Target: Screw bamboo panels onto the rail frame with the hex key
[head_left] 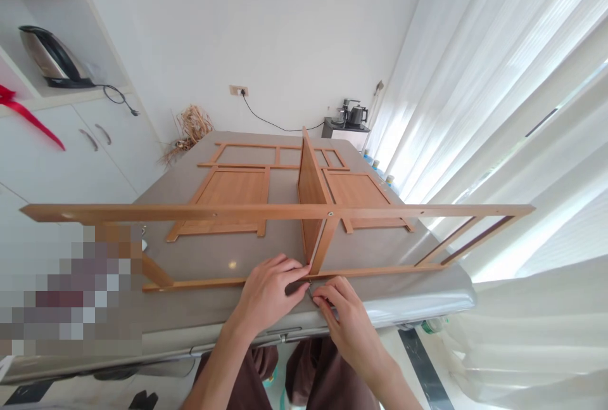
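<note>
A long wooden frame point(266, 211) stands on edge along the near side of the table, with its bottom rail point(375, 272) on the tabletop. A wooden panel point(314, 191) stands upright against the frame's middle post point(327, 242) and runs away from me. My left hand point(270, 293) is closed around the foot of that joint, fingers by the panel and thumb near the rail's front. Just right of it, my right hand point(344, 315) pinches a small metal piece point(310, 289) at the rail. Its exact kind is too small to tell.
Two wooden panels with legs, one left point(232, 198) and one right point(363, 198), lie flat on the grey table point(285, 242). Another slatted frame point(251, 155) lies behind them. A kettle point(52, 58) stands on the left shelf; curtains point(475, 112) hang at right.
</note>
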Available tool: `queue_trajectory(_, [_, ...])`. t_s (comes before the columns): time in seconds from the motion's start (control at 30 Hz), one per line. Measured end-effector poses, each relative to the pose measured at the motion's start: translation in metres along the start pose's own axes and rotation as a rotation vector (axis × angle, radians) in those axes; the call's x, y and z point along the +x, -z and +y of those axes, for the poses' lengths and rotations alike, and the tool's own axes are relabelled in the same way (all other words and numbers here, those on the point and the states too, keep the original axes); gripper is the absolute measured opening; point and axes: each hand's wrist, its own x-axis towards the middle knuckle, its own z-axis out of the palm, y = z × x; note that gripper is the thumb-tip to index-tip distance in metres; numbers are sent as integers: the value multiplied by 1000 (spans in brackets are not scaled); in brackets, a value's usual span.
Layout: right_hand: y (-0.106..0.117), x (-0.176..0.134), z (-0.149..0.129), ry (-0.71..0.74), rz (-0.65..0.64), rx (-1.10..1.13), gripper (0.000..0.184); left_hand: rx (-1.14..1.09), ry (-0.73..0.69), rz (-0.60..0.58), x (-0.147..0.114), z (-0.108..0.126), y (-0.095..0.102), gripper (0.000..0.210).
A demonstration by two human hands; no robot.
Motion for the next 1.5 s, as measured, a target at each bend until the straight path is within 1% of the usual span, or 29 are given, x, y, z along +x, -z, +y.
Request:
queue_trajectory(0.3, [-1,1,0,-27,32,-2,21,-6,2,-24,-1,0,1,25])
queue_trajectory(0.53, [1,2,0,-2,-4,-49,24,-20,-9,-7,0,0,1,25])
queue_trajectory(0.7, [0,4,-2,34,7,-73,23,-21,-9,-3,-1,-2,-2,25])
queue_trajectory(0.9, [-3,4,-5,6,4,-135,20,-39,7,-2,-1,-2,-3,26])
queue_trajectory(1.07, [-3,4,-5,22,-5,-152,21,-44,22,5,-1,1,-2,27])
queue_trajectory(1.27, [-4,6,-9,33,15,-147,20,-42,30,12,0,2,-2,28])
queue_trajectory(1.5, [-7,5,-9,85,86,-190,20,-72,41,10,-1,0,-5,28])
